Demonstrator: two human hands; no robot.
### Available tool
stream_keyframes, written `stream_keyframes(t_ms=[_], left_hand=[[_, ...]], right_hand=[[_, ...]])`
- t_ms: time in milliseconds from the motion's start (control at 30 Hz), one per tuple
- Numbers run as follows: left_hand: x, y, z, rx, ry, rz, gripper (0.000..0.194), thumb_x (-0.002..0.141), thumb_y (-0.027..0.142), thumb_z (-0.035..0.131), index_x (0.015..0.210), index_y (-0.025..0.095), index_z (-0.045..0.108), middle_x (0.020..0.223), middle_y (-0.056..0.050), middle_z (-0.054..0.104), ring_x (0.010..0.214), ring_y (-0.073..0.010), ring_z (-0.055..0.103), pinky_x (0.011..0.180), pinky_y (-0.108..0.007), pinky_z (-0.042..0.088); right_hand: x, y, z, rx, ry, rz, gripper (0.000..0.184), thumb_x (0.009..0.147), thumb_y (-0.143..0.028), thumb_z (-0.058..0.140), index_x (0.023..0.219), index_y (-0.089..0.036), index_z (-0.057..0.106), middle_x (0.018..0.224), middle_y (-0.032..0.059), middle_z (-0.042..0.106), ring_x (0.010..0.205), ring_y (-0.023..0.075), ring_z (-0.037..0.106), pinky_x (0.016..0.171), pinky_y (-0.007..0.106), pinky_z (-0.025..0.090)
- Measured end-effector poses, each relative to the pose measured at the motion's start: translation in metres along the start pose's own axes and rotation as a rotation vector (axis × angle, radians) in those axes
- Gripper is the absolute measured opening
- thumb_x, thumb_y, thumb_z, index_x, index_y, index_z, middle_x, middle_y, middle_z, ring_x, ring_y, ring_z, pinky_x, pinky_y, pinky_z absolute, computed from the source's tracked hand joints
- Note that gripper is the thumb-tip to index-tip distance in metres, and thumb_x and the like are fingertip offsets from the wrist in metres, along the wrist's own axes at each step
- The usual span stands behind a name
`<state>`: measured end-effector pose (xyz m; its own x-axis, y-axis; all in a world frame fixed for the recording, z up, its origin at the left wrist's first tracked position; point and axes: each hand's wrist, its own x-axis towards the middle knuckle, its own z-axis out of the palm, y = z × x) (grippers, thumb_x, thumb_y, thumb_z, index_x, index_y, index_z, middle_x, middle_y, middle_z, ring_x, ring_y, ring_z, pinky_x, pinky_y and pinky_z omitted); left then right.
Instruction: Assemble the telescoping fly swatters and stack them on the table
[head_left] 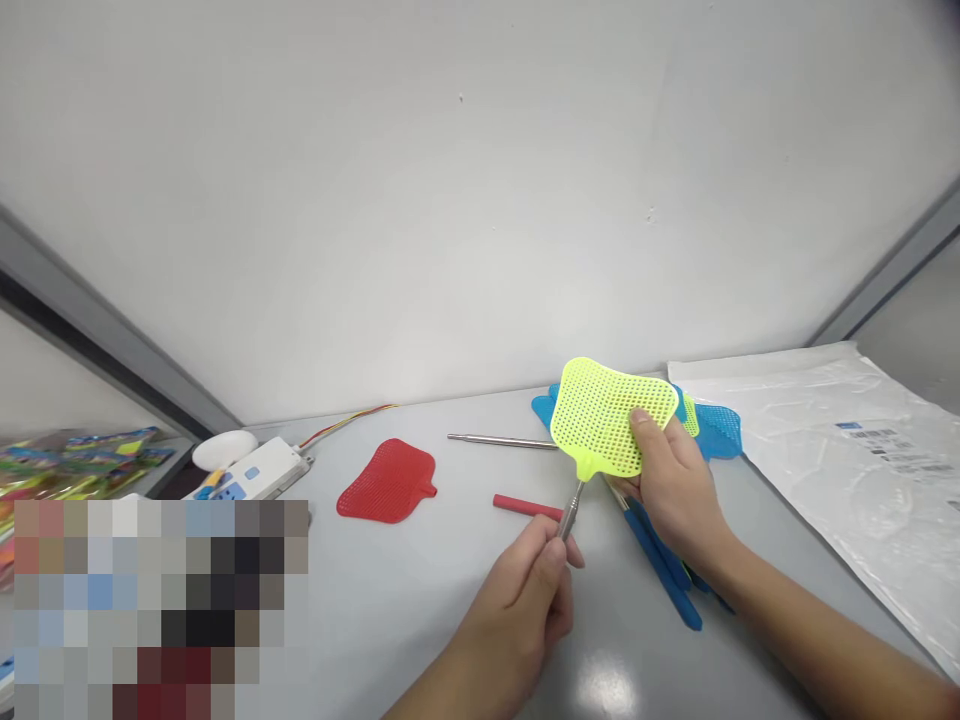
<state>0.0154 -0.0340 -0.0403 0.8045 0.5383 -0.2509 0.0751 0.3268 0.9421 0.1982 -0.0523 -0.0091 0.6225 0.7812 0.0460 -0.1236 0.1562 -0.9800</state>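
Note:
A yellow fly swatter head (pixel 607 410) is raised over the table, joined at its neck to a metal telescopic rod (pixel 571 508). My right hand (pixel 671 480) pinches the mesh near its right edge, thumb on top. Around the rod, my left hand (pixel 529 590) is closed. To the left lies a loose red swatter head (pixel 390 482). A second metal rod (pixel 499 441) rests behind, partly covered by the yellow mesh. A red handle sleeve (pixel 525 506) lies beyond my left fingers. Blue swatters (pixel 720 430) with blue handles (pixel 664 570) are piled beneath my right hand.
A white plastic mailing bag (pixel 832 430) covers the right side of the table. On the left are a power strip (pixel 262 468), a white rounded object (pixel 223 450) and colourful packets (pixel 75 460). A pale wall stands behind. The lower left is pixelated.

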Motion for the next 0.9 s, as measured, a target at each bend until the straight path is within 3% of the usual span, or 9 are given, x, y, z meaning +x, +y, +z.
stream_keyframes(t_ms=[367,533,700,800,900], left_hand=[[-0.001,0.011,-0.005,0.049,0.021,0.010,0.030,0.099,0.048,0.035,0.093,0.021,0.046,0.053,0.010,0.033,0.041,-0.0049,0.022,0.041,-0.017,0.021],[0.002,0.016,-0.012,0.017,0.037,-0.031,0.026,0.099,0.045,0.036,0.090,0.023,0.046,0.052,0.009,0.039,0.035,-0.0056,0.026,0.034,-0.016,0.022],[0.000,0.021,-0.019,-0.091,-0.005,-0.015,0.033,0.099,0.047,0.033,0.081,0.021,0.044,0.051,0.010,0.041,0.028,-0.0039,0.028,0.036,-0.019,0.037],[0.000,0.022,-0.018,-0.150,-0.068,0.011,0.033,0.099,0.048,0.033,0.087,0.021,0.047,0.046,0.012,0.035,0.025,-0.0043,0.025,0.035,-0.021,0.042],[0.000,0.022,-0.018,-0.187,-0.135,-0.018,0.031,0.100,0.046,0.031,0.090,0.022,0.048,0.047,0.012,0.035,0.024,-0.0046,0.029,0.036,-0.022,0.046]], right_hand=[[-0.008,0.004,0.008,0.066,-0.095,0.006,0.031,0.091,-0.050,0.055,0.080,-0.024,0.041,0.052,-0.0097,0.036,0.039,0.0073,0.030,0.039,0.023,0.029],[-0.017,0.005,0.012,-0.049,-0.371,0.099,0.038,0.092,-0.050,0.054,0.070,-0.023,0.037,0.044,-0.0094,0.033,0.039,0.0081,0.028,0.041,0.024,0.025],[-0.030,0.008,0.015,-0.174,-0.526,0.123,0.039,0.091,-0.047,0.055,0.064,-0.021,0.044,0.048,-0.0080,0.032,0.043,0.0076,0.024,0.043,0.024,0.022],[-0.034,0.001,0.018,-0.201,-0.588,0.059,0.037,0.092,-0.043,0.054,0.064,-0.020,0.051,0.052,-0.0061,0.039,0.045,0.0079,0.032,0.048,0.024,0.033],[-0.035,-0.004,0.021,-0.224,-0.555,-0.014,0.033,0.091,-0.041,0.056,0.066,-0.020,0.057,0.067,-0.0004,0.057,0.065,0.0123,0.053,0.066,0.025,0.044]])
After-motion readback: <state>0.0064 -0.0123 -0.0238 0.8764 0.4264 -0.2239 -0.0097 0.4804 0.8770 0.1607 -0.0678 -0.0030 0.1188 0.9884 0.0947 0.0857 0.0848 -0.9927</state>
